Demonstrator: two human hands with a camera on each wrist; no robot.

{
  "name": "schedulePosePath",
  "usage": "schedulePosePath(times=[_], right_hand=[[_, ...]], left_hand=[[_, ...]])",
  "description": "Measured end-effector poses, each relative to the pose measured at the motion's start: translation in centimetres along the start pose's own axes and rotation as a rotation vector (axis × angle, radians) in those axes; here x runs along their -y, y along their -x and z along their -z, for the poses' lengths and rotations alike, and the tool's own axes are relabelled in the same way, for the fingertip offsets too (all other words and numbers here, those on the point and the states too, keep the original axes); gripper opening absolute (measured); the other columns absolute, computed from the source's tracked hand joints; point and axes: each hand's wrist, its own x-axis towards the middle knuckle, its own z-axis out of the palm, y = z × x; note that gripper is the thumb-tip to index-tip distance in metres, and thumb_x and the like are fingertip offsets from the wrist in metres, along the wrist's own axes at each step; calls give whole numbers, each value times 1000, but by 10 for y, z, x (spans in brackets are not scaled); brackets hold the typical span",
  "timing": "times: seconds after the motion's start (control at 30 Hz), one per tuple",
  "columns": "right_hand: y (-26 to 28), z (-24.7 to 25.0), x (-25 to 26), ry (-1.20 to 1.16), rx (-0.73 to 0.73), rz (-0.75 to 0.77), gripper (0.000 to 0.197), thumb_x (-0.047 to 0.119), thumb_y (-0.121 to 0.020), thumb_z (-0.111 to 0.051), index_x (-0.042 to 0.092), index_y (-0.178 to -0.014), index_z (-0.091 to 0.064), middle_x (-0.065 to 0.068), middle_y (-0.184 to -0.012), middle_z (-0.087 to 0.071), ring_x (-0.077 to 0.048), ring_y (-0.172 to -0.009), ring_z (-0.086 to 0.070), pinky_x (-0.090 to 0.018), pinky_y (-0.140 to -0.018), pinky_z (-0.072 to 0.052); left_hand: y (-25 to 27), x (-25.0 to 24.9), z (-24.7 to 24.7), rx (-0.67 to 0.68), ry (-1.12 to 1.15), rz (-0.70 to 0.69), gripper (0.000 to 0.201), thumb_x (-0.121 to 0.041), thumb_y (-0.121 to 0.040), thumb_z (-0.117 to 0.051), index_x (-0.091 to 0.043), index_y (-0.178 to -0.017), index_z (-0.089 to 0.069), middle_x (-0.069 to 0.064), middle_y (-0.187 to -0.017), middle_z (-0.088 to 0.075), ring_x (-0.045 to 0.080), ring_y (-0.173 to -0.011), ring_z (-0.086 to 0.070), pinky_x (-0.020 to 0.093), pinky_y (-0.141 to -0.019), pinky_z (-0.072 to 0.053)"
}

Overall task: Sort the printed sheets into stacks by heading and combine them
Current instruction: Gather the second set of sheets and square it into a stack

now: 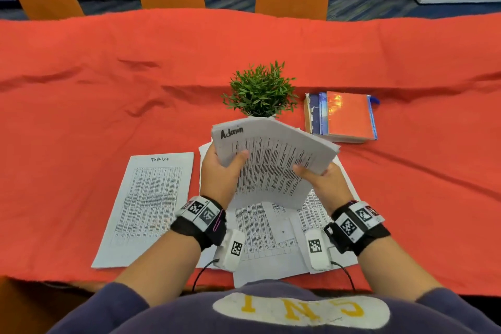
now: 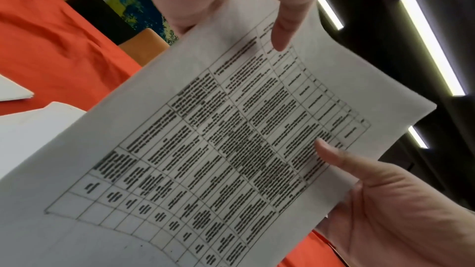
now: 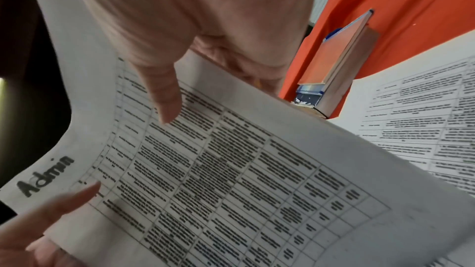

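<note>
Both hands raised above the near edge of the table, forearms converging toward the middle, wrists bent slightly back. Between them: a sheaf of printed sheets point(image 1: 273, 160), top page handwritten "Admin" at its upper left corner, held tilted with its far edge higher, its lower edge bowing down toward the papers beneath.

Left hand point(image 1: 221, 173): grips the sheaf's left edge. Thumb lies across the printed face, pointing right; remaining fingers are behind the paper, not visible in the head view. Left wrist view shows the thumb tip pressed flat on the table grid.

Right hand point(image 1: 322, 184): grips the right lower edge of the same sheaf. Thumb on top of the page, pointing left; fingers underneath. Right wrist view confirms the thumb on the print and the palm wrapped behind the edge.

On the red tablecloth point(image 1: 108, 76): a single sheet headed "Task list" point(image 1: 147, 209) lies flat to the left of the hands, apart from them. Directly beneath the hands, a loose pile of printed sheets point(image 1: 271, 233), overlapping at differing angles, reaches the table's near edge.

Beyond the sheaf: a small potted plant point(image 1: 260, 91); to its right, a stack of books point(image 1: 343, 116) with an orange cover on top.
</note>
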Motion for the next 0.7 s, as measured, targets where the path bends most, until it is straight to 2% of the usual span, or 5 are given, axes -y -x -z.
schedulePosePath(times=[0.13, 0.3, 0.47, 0.6, 0.7], right_hand=[[-4, -6, -2, 5, -43, -17, 25, 13, -75, -77, 23, -98, -72, 3, -101, -75, -18, -100, -69, -48, -94, -51], [-4, -8, 1, -19, -43, -16, 25, 7, -73, -77, 24, -91, -71, 4, -96, -75, -14, -93, -70, -45, -91, -52], [0, -10, -2, -10, -33, -19, 29, 7, -73, -78, 24, -95, -70, 3, -98, -75, -19, -99, -68, -48, -91, -51], [1, -5, -1, 38, -24, -25, 31, 11, -73, -78, 16, -103, -71, 0, -102, -74, -20, -98, -69, -50, -91, -52], [2, -3, -2, 76, 5, -13, 30, 10, -73, -78, 24, -99, -70, -1, -103, -73, -22, -100, -67, -51, -93, -50]], left_hand=[[-1, 0, -2, -27, -14, 10, 21, -12, -88, -66, -29, -98, -59, -8, -98, -71, 0, -88, -68, 17, -72, -52], [-5, 6, 3, -32, 31, 69, 23, -5, -90, -56, -22, -104, -61, 2, -105, -72, 20, -99, -68, 39, -85, -54], [2, 7, 3, -47, 20, 72, 28, -2, -90, -47, -18, -110, -58, -1, -100, -70, 14, -89, -68, 31, -74, -53], [3, -4, 7, -80, 17, -129, 15, -28, -84, -55, -22, -98, -52, 7, -90, -60, 23, -79, -58, 36, -75, -50], [2, -17, 4, -108, 52, -206, 32, -47, -81, -55, -18, -95, -51, -6, -83, -54, 5, -73, -51, 18, -69, -43]])
